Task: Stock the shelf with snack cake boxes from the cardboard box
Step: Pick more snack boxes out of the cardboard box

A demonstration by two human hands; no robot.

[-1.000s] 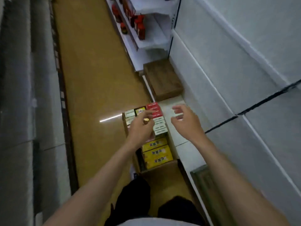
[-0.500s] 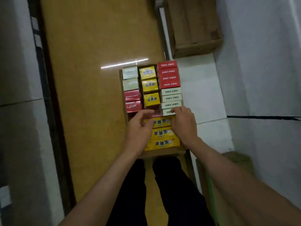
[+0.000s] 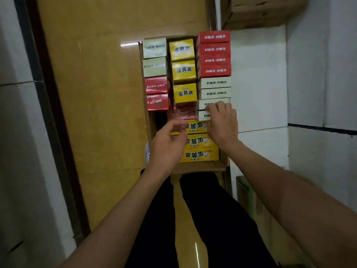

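You reach into the cardboard box (image 3: 201, 167) on the floor for a white snack box (image 3: 204, 115).
Your right hand (image 3: 222, 124) curls on its top edge to pull it free — your left hand (image 3: 168, 144) hovers loosely curled, holding nothing, ready to help.

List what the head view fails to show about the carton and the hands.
- Right hand covers the nearest cream boxes; grip unclear.
- Left hand is blurred; it hides the cardboard box's near-left corner.
- Dark gap: contents unreadable.
- Brown carton: cut off by the top edge.
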